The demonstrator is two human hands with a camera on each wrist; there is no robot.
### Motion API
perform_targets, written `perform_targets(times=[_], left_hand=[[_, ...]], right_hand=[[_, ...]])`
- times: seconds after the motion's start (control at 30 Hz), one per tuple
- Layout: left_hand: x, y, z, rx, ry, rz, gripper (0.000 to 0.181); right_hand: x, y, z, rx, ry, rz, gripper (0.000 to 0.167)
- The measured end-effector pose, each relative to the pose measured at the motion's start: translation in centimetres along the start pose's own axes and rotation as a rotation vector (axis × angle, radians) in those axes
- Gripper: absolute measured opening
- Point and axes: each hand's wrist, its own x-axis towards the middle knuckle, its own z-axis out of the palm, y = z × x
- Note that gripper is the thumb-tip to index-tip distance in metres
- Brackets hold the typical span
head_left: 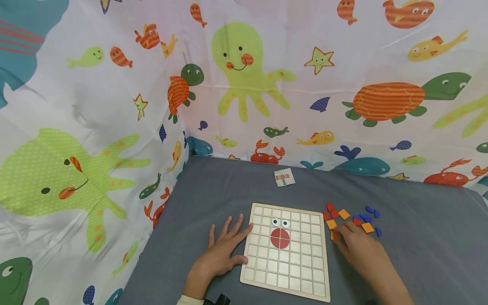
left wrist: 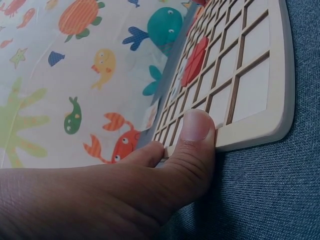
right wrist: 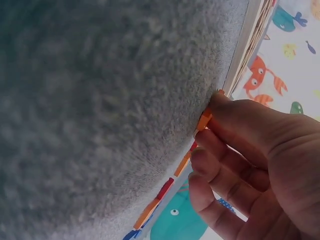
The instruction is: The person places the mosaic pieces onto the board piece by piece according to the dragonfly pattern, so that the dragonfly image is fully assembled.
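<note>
A wooden grid board (head_left: 263,267) lies flat on the grey cloth, with two round eye pieces (head_left: 280,223) and a red circle made of quarter pieces (head_left: 280,238) in its cells. My left hand (head_left: 219,254) spreads its fingers along the board's left edge. In the left wrist view, the thumb (left wrist: 195,131) rests on the wooden rim. To the right of the board, my right hand (head_left: 358,243) pinches an orange square tile (right wrist: 205,119) between thumb and index finger, at the cloth; the other fingers are curled loosely.
Beside the right hand lie loose red pieces (head_left: 330,206), orange squares (head_left: 344,214) and blue pieces (head_left: 369,209). A small printed pattern card (head_left: 284,177) lies behind the board. A curtain with sea animals (head_left: 297,123) closes off the back and left.
</note>
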Motion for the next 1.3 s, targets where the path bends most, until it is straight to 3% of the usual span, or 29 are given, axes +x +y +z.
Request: perform_targets(times=[0.33, 0.63, 0.93, 1.1, 1.3], left_hand=[[0.0, 0.1, -0.1, 0.013, -0.011, -0.024, 0.092], [0.0, 0.9, -0.6, 0.016, -0.040, -0.046, 0.093], [0.2, 1.0, -0.5, 0.010, -0.021, -0.028, 0.096], [0.4, 0.8, -0.5, 0.023, -0.034, -0.039, 0.098], [0.7, 0.1, 0.1, 0.054, -0.026, -0.056, 0.100]], right_hand=[[0.9, 0.4, -0.1, 0.047, -0.084, 0.036, 0.020], [1.0, 0.8, -0.3, 0.136, -0.213, 0.073, 0.020], [1.7, -0.9, -1.8, 0.107, -0.199, 0.026, 0.025], [2.6, -2.9, -2.5, 0.093, -0.140, -0.038, 0.024], [3.7, -5.7, -2.0, 0.146, -0.080, -0.122, 0.019]])
